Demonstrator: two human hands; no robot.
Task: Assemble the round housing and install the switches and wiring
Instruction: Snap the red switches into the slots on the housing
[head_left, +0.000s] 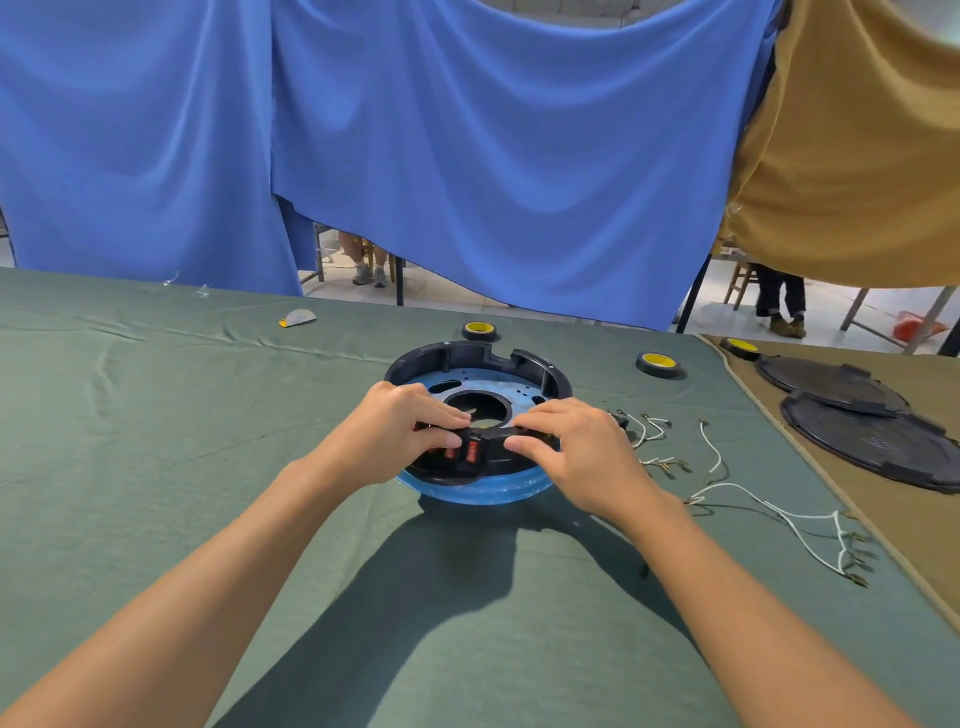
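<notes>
A round black housing (467, 358) with a blue base plate sits at the middle of the green cloth table. Two red rocker switches (464, 450) sit in the black front wall of the housing, facing me. My left hand (402, 431) pinches that front wall at its left side, thumb beside the switches. At the wall's right side my right hand (576, 449) grips it, fingers over the top and thumb in front. White wires (719, 488) with metal terminals lie loose on the cloth to the right of the housing.
Rolls of black tape with yellow cores (658, 364) (479, 330) lie behind the housing. Two black round covers (872, 441) lie on the brown cloth at the right. Blue and brown curtains hang behind the table. A person's legs show beyond.
</notes>
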